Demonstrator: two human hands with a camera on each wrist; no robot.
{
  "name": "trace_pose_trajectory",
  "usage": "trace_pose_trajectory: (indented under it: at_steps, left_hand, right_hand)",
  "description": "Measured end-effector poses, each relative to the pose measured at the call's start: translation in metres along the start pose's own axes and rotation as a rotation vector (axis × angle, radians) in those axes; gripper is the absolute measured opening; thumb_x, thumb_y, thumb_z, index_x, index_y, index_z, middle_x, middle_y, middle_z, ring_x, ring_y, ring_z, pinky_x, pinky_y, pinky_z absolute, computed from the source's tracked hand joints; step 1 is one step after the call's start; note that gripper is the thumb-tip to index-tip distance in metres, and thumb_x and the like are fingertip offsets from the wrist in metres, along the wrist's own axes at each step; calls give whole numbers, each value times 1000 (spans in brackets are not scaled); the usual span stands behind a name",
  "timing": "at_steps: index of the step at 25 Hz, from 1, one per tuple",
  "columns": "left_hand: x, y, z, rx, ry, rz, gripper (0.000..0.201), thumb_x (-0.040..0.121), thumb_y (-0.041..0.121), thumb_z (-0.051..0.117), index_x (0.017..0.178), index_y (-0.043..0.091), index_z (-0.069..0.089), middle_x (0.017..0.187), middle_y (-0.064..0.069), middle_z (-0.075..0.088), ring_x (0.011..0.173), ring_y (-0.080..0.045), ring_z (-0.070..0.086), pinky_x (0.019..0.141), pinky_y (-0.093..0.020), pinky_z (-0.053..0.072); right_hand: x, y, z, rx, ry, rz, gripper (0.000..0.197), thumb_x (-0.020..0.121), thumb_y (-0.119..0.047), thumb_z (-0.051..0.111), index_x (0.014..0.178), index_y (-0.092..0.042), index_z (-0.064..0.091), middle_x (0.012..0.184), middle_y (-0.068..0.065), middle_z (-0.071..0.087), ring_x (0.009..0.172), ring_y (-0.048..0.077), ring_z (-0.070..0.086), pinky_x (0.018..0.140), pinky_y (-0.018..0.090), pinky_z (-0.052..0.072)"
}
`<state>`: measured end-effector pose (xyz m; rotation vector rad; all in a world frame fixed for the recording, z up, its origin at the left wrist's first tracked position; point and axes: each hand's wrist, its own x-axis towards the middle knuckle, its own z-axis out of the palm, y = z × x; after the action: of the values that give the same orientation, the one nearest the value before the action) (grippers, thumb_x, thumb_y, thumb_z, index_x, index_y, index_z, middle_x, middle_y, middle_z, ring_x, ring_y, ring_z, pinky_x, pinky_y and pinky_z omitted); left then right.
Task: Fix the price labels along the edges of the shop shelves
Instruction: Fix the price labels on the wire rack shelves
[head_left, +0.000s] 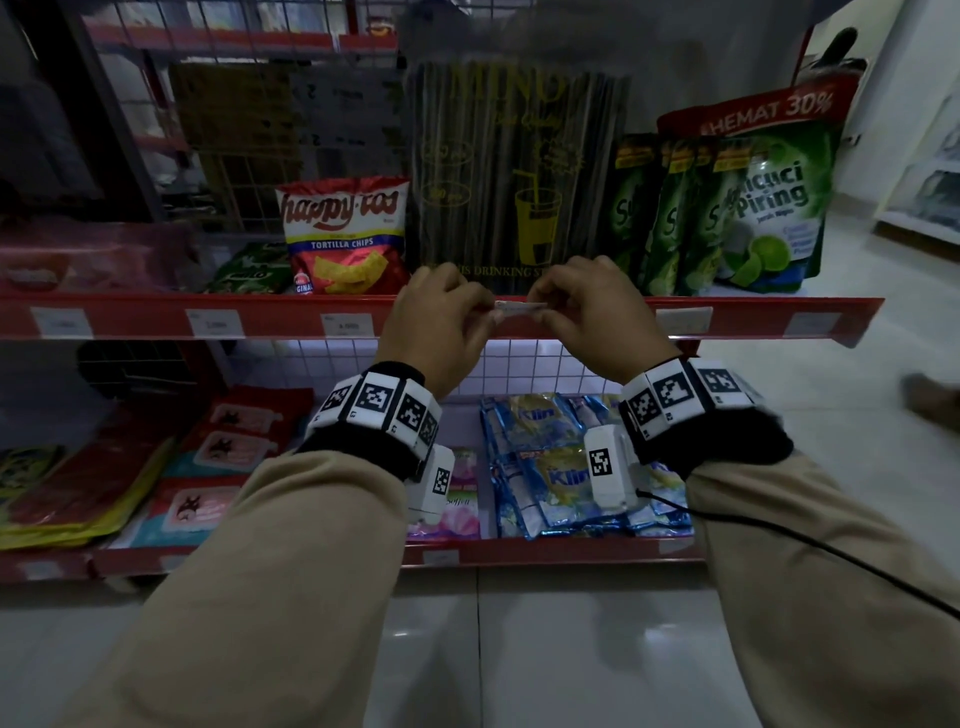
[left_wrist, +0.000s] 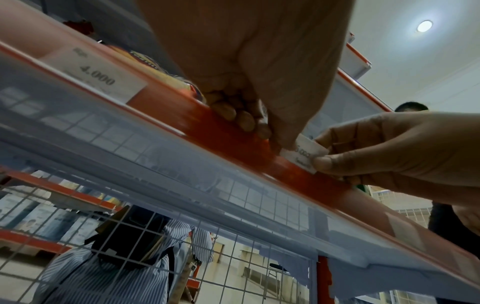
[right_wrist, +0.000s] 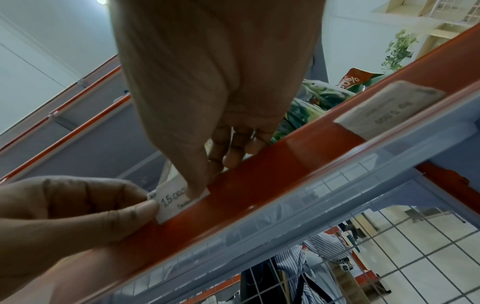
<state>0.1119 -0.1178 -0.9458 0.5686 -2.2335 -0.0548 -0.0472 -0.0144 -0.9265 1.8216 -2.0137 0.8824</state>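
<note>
From the head view, the left hand (head_left: 435, 317) and right hand (head_left: 589, 306) pinch the ends of a small white price label (head_left: 521, 307) against the red shelf edge (head_left: 260, 312) below the straw pack (head_left: 514, 176). The left wrist view shows the label (left_wrist: 305, 153) as thin, light, bendable paper, probably best held by its ends. The right wrist view shows it (right_wrist: 172, 202) printed, lying on a smooth glossy strip (right_wrist: 259, 189)

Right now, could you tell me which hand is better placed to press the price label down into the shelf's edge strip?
Probably the right hand: its thumb already lies on the face of the price label against the red edge strip. The left hand only pinches the label's end, steadying it.
</note>
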Motion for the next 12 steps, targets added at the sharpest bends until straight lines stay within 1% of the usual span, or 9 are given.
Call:
trace_pose_trajectory:
  at_steps: [4, 6, 7, 10, 12]
  left_hand:
    - [-1, 2, 1, 1, 11, -1, 23, 89, 29, 64, 99, 9, 70, 89, -10, 55, 87, -28, 46, 75, -35, 38]
    - [-1, 3, 1, 14, 10, 10, 23, 89, 28, 64, 97, 8, 72, 88, -10, 55, 87, -29, 47, 74, -35, 38]
    - [-1, 3, 0, 27, 1, 15, 23, 89, 29, 63, 96, 9, 72, 88, -10, 55, 87, -28, 47, 74, -34, 37]
    - [-1, 2, -1, 42, -18, 12, 21, 90, 29, 62, 98, 11, 71, 90, -8, 54, 90, -27, 46, 76, -32, 33]
    - [-2, 3, -1, 43, -18, 14, 20, 90, 28, 62, 99, 12, 70, 90, -8, 53, 90, -27, 46, 76, -31, 31]
  right_hand:
    - [3, -1, -3, -52, -71, -7, 13, 88, -24, 64, 101, -21, 65, 95, -4, 52, 90, 13, 39, 78, 26, 31]
    - [2, -1, -4, -58, -74, 2, 14, 87, -26, 65, 100, -21, 65, 94, -6, 48, 90, 14, 40, 77, 27, 31]
    - [1, -2, -5, -62, -74, 6, 14, 87, -26, 65, 100, -21, 65, 94, -6, 47, 92, 15, 42, 78, 27, 32]
    - [1, -2, -6, -109, -108, 12, 16, 89, -25, 63, 103, -17, 66, 101, 2, 51, 98, 20, 44, 79, 28, 34]
    - [1, -3, -7, -129, -125, 5, 17, 90, -26, 62, 104, -17, 66, 99, 2, 50, 98, 21, 44, 78, 28, 33]
